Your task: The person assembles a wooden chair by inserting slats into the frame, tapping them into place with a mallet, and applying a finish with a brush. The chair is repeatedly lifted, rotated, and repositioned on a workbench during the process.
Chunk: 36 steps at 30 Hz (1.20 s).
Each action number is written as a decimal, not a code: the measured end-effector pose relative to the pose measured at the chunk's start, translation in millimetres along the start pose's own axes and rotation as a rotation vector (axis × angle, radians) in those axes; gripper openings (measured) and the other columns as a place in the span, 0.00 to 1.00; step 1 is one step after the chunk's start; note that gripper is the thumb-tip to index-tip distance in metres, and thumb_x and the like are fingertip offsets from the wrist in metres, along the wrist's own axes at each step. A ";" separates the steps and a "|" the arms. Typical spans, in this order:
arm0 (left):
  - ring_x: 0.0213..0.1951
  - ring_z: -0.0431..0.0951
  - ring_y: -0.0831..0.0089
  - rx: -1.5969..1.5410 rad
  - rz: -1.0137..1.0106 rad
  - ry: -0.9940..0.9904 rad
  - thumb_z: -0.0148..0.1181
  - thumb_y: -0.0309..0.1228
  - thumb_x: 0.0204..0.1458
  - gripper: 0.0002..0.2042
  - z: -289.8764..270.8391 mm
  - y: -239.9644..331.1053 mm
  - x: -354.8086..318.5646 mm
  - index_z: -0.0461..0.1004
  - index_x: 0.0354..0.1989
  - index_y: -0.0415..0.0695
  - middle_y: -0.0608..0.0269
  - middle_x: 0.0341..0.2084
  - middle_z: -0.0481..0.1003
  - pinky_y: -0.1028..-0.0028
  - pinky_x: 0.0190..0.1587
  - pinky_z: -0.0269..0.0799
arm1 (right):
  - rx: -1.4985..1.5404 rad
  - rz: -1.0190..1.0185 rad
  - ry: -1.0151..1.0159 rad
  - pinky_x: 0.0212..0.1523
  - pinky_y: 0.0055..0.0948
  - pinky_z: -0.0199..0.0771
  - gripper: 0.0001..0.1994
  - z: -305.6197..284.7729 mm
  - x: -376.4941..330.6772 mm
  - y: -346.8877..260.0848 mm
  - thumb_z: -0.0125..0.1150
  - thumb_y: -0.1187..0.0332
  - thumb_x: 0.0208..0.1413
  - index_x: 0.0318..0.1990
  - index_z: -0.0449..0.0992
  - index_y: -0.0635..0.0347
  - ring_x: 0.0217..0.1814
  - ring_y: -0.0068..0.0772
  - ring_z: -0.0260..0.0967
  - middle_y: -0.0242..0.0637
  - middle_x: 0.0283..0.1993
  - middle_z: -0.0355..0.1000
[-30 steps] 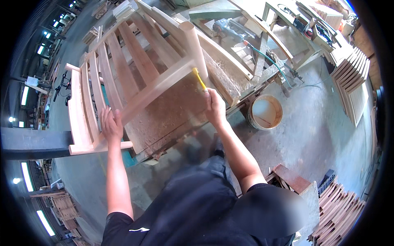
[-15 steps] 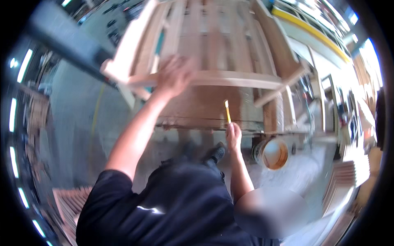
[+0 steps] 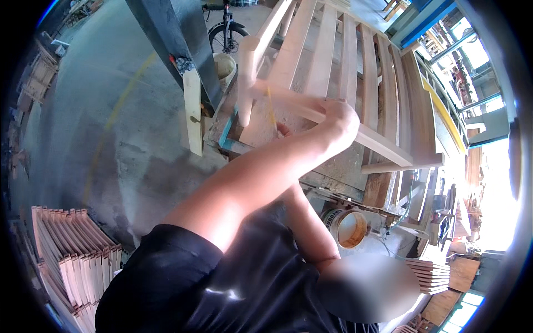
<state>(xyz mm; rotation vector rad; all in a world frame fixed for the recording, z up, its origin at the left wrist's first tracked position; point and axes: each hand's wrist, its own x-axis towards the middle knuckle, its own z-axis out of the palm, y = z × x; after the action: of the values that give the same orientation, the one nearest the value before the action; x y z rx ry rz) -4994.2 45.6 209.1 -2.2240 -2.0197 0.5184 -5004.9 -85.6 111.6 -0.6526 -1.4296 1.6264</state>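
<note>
A slatted pale wooden frame (image 3: 319, 69) lies on the workbench (image 3: 355, 175), its long slats running away from me. My left arm reaches across to the right, and my left hand (image 3: 341, 114) is at the frame's near rail (image 3: 383, 144). Its fingers are blurred and partly hidden by the wrist. Beneath that forearm, my right hand (image 3: 283, 130) shows only its fingertips, closed on a thin yellow brush (image 3: 271, 108). The brush points up toward the left end of the rail, close to the rounded corner post (image 3: 247, 72); whether it touches the wood I cannot tell.
An open bucket (image 3: 351, 228) with pale contents stands at the bench's near right. A dark steel column (image 3: 175, 41) rises at the left, beside another bucket (image 3: 224, 69). Stacked wooden strips (image 3: 83, 261) lie at lower left. A bicycle wheel (image 3: 227, 36) shows behind.
My view has turned, with the frame now farther right. My left hand has crossed rightward along the rail. The right hand has carried the brush leftward, under the left forearm, to the rail's left end.
</note>
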 end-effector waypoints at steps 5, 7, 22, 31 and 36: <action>0.47 0.82 0.53 0.082 0.285 -0.170 0.72 0.35 0.43 0.24 -17.4 -22.2 -4.7 0.81 0.53 0.52 0.52 0.48 0.81 0.47 0.44 0.81 | -0.431 0.004 -0.051 0.38 0.28 0.68 0.18 30.7 12.5 -55.3 0.59 0.64 0.64 0.59 0.69 0.60 0.35 0.25 0.61 0.30 0.37 0.65; 0.47 0.82 0.53 0.076 0.298 -0.207 0.72 0.35 0.43 0.24 -1.5 -24.9 -11.8 0.81 0.53 0.52 0.52 0.48 0.80 0.47 0.45 0.81 | -0.534 -0.009 -0.045 0.38 0.27 0.67 0.21 36.4 18.5 -71.5 0.59 0.64 0.64 0.62 0.68 0.58 0.34 0.24 0.60 0.30 0.36 0.63; 0.49 0.82 0.54 0.089 0.384 -0.279 0.72 0.34 0.45 0.24 0.7 -15.8 -19.1 0.80 0.55 0.52 0.54 0.50 0.80 0.53 0.47 0.81 | -0.577 -0.107 0.085 0.39 0.31 0.68 0.21 14.1 64.8 -81.8 0.58 0.62 0.64 0.62 0.69 0.57 0.37 0.30 0.63 0.34 0.38 0.66; 0.51 0.81 0.54 0.132 0.384 -0.276 0.72 0.34 0.46 0.25 -13.1 -6.0 3.9 0.79 0.56 0.52 0.55 0.51 0.80 0.56 0.49 0.80 | -0.272 -0.038 0.102 0.40 0.34 0.70 0.20 -21.4 54.6 -60.5 0.57 0.61 0.65 0.61 0.70 0.57 0.38 0.33 0.65 0.36 0.40 0.68; 0.51 0.81 0.55 0.053 0.305 -0.254 0.73 0.33 0.46 0.25 -40.8 -44.7 10.9 0.79 0.56 0.52 0.55 0.52 0.80 0.57 0.50 0.80 | -0.209 0.003 0.020 0.41 0.36 0.70 0.19 5.3 28.6 -20.4 0.56 0.61 0.65 0.60 0.70 0.57 0.39 0.36 0.67 0.38 0.40 0.69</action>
<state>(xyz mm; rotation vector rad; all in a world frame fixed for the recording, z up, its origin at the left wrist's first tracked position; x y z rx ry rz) -5023.3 68.1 258.4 -2.5602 -1.7455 0.9144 -5018.4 -64.3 136.7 -0.7879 -1.5980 1.4800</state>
